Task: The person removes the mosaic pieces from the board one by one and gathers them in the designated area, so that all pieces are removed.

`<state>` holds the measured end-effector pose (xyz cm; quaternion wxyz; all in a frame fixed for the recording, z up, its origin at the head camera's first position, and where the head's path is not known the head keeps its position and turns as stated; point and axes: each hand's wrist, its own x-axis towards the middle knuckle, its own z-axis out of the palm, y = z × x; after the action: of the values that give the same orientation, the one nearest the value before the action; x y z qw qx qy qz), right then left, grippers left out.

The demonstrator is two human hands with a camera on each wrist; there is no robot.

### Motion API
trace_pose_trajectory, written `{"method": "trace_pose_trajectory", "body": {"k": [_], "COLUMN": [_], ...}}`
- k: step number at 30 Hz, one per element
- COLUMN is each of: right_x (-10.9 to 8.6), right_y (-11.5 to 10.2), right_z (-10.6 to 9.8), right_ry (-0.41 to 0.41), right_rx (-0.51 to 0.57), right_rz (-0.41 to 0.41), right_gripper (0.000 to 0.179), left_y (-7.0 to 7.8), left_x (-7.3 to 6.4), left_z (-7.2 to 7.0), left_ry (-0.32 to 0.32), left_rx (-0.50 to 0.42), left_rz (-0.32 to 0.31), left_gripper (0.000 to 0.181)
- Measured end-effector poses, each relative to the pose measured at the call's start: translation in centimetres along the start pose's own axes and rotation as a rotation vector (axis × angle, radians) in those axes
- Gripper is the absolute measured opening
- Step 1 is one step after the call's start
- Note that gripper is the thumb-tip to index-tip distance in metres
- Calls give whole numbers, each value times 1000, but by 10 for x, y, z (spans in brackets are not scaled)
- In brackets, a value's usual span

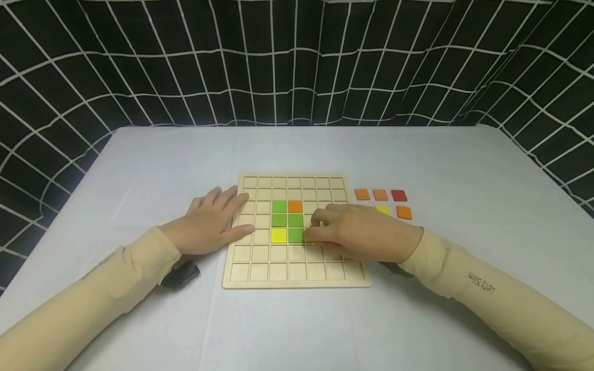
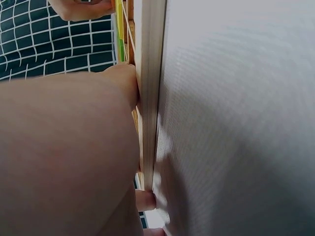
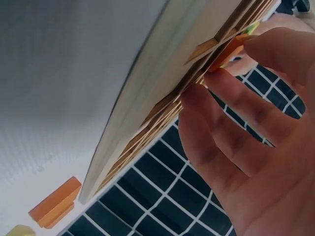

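Note:
A square wooden grid board [image 1: 297, 283] lies on the white table. Several green tiles [image 1: 279, 220], a yellow tile [image 1: 279, 236] and an orange tile [image 1: 295, 206] sit in its middle cells. Spread over the board's left edge, my left hand [image 1: 211, 221] rests with fingers extended and holds nothing. My right hand [image 1: 362, 232] pinches another orange tile [image 3: 229, 53] between thumb and fingertips, at a cell just right of the lowest green tile. The fingers cover most of that tile in the head view; whether it lies flat in the cell I cannot tell.
Right of the board lie loose tiles: an orange one [image 1: 362, 194], a light orange one [image 1: 380, 195], a red one [image 1: 398, 196], a yellow one [image 1: 382, 209] and another orange [image 1: 404, 212]. My right hand partly covers this group. A black curtain [image 1: 297, 72] with white grid lines surrounds the table.

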<state>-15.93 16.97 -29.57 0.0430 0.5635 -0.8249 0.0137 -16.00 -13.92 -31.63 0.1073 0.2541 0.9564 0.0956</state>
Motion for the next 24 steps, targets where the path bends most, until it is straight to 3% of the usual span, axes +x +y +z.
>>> {"method": "trace_pose_trajectory", "body": {"k": [5, 17, 24], "right_x": [0, 2, -20], "right_y": [1, 1, 11], "right_z": [0, -1, -15], "right_ry": [15, 40, 58], "right_rx": [45, 25, 57], "right_rz": [19, 28, 104], "right_gripper": [22, 20, 21], "left_y": [-1, -3, -3], "left_x": [1, -1, 1], "left_z": [1, -1, 0], "left_ry": [2, -13, -26], "left_rx": [2, -18, -28], "left_rz": [7, -8, -6], "left_gripper": [74, 74, 74]}}
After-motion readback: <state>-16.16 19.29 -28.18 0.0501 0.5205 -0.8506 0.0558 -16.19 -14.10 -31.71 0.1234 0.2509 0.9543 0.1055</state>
